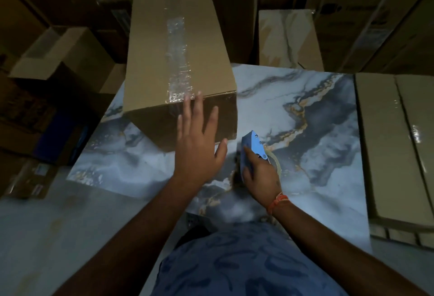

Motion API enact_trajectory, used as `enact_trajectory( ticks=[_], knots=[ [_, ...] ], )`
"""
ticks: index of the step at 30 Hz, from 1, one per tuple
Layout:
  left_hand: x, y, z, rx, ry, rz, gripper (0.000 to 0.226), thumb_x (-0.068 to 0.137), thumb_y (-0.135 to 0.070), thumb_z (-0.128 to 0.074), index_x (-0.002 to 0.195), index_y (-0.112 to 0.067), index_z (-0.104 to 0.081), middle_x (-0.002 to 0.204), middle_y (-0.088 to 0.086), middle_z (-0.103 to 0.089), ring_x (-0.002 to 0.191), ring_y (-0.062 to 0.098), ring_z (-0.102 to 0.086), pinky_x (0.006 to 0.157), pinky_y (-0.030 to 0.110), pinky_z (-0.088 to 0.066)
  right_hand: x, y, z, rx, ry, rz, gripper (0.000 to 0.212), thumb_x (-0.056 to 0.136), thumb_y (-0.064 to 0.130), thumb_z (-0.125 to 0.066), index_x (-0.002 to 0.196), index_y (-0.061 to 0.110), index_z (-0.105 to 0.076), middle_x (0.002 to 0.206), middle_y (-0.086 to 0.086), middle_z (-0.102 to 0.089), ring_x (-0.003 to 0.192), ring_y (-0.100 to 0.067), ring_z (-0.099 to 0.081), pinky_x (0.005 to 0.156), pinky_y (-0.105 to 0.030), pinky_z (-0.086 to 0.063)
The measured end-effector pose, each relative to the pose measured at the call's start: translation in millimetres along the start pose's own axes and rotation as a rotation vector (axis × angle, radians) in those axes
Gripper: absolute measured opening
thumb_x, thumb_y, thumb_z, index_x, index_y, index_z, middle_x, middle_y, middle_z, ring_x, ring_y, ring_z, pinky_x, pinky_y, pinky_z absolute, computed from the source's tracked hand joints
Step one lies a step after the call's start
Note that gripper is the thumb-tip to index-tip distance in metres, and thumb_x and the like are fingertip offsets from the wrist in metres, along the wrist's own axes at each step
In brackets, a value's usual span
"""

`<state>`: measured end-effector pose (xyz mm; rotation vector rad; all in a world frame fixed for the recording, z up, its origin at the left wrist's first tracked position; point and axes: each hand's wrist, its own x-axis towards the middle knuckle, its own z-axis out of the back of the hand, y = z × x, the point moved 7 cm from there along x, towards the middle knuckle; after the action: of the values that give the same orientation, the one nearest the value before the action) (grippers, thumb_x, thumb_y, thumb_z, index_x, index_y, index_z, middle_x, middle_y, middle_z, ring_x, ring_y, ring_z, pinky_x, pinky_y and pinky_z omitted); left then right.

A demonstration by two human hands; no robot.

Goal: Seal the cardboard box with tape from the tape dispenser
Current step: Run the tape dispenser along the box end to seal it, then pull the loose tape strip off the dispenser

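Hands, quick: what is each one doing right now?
Left hand: open, fingers spread, against the near side of the brown cardboard box, gripping nothing.
Right hand: closed on the blue tape dispenser.

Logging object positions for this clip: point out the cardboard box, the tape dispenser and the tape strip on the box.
cardboard box (150, 44), head view, bare top face.
tape dispenser (252, 146), head view, blue side plate.
tape strip (177, 61), head view, mid-length along the top.

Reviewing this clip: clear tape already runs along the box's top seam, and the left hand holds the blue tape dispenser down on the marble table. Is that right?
Not quite: the head view shows the right hand holding the blue tape dispenser on the marble table. The left hand is open by the box. Clear tape does run along the top seam.
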<state>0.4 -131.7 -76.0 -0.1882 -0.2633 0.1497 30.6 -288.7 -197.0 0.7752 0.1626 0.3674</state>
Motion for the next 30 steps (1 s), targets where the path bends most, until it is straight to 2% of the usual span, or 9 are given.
enact_trajectory(
  ticks=[3, 5, 8, 10, 13, 16, 20, 26, 30],
  knots=[
    [-13, -9, -10, -0.122, -0.065, -0.032, 0.06, 0.091, -0.029, -0.062, 0.146, -0.009, -0.051, 0.171, 0.017, -0.01, 0.158, 0.036, -0.012, 0.123, 0.056, -0.027, -2, -5, 11, 0.059, -0.008, -0.009, 0.061, 0.092, 0.012, -0.057, 0.15, 0.022, -0.042, 0.126, -0.017, -0.066, 0.105, -0.032, -0.065, 0.088, -0.036, -0.05],
    [-19, -12, -23, -0.265, -0.053, -0.04, 0.046, 0.091, -0.025, -0.064, 0.135, -0.013, -0.06, 0.166, 0.012, -0.029, 0.15, 0.026, -0.035, 0.115, 0.038, -0.037, -5, -5, 18, 0.113, -0.039, 0.029, 0.057, 0.093, 0.016, -0.058, 0.147, 0.027, -0.046, 0.13, -0.011, -0.065, 0.107, -0.028, -0.065, 0.087, -0.035, -0.052],
    [-20, -2, -55, -0.698, 0.168, 0.345, 0.019, 0.094, -0.022, -0.067, 0.113, -0.021, -0.068, 0.123, 0.0, -0.064, 0.111, 0.017, -0.063, 0.088, 0.023, -0.047, -10, 0, 26, 0.188, -0.081, 0.092, 0.051, 0.093, 0.02, -0.061, 0.141, 0.033, -0.05, 0.131, -0.001, -0.065, 0.107, -0.018, -0.065, 0.084, -0.033, -0.057],
    [-25, -6, -80, -1.15, 0.393, 0.698, 0.005, 0.099, -0.019, -0.062, 0.1, -0.023, -0.065, 0.098, -0.001, -0.069, 0.087, 0.014, -0.065, 0.074, 0.023, -0.049, -14, 5, 27, 0.248, -0.09, 0.102, 0.047, 0.093, 0.019, -0.063, 0.137, 0.033, -0.053, 0.131, 0.003, -0.064, 0.108, -0.013, -0.065, 0.085, -0.03, -0.058],
    [-22, -18, -100, -1.465, 0.557, 0.809, 0.012, 0.101, -0.023, -0.061, 0.113, -0.023, -0.058, 0.104, 0.005, -0.073, 0.086, 0.014, -0.073, 0.073, 0.028, -0.058, -18, 15, 28, 0.299, -0.099, 0.137, 0.042, 0.092, 0.019, -0.064, 0.131, 0.028, -0.056, 0.127, 0.004, -0.066, 0.106, -0.009, -0.065, 0.085, -0.022, -0.056],
    [-11, -24, -99, -1.494, 0.534, 0.704, 0.038, 0.096, -0.017, -0.068, 0.128, -0.023, -0.05, 0.114, 0.01, -0.074, 0.09, 0.015, -0.077, 0.07, 0.029, -0.062, -18, 20, 27, 0.266, -0.118, 0.166, 0.037, 0.09, 0.016, -0.063, 0.126, 0.022, -0.059, 0.115, 0.001, -0.07, 0.097, -0.01, -0.066, 0.078, -0.015, -0.051],
    [-3, -29, -105, -1.387, 0.495, 0.587, 0.055, 0.085, -0.012, -0.081, 0.131, -0.017, -0.052, 0.125, 0.011, -0.07, 0.113, 0.023, -0.07, 0.09, 0.035, -0.061, -17, 25, 21, 0.116, -0.079, 0.248, 0.022, 0.086, 0.012, -0.058, 0.107, 0.011, -0.064, 0.101, -0.008, -0.068, 0.089, -0.023, -0.064, 0.072, -0.032, -0.052],
    [7, -13, -113, -1.108, 0.457, 0.464, 0.066, 0.082, -0.013, -0.085, 0.14, -0.009, -0.052, 0.137, 0.011, -0.065, 0.126, 0.025, -0.062, 0.108, 0.044, -0.051, -14, 46, 10, -0.128, 0.322, 0.301, 0.034, 0.072, 0.016, -0.052, 0.092, 0.026, -0.077, 0.1, -0.001, -0.072, 0.086, -0.02, -0.067, 0.076, -0.032, -0.056],
    [6, 2, -113, -0.948, 0.483, 0.392, 0.072, 0.079, -0.025, -0.088, 0.141, -0.017, -0.052, 0.135, 0.005, -0.065, 0.122, 0.022, -0.061, 0.101, 0.037, -0.051, 7, 43, 61, -0.011, 0.134, 0.096, 0.024, 0.077, 0.022, -0.056, 0.091, 0.026, -0.075, 0.085, 0.008, -0.077, 0.072, -0.009, -0.07, 0.072, -0.029, -0.058]
  ],
)
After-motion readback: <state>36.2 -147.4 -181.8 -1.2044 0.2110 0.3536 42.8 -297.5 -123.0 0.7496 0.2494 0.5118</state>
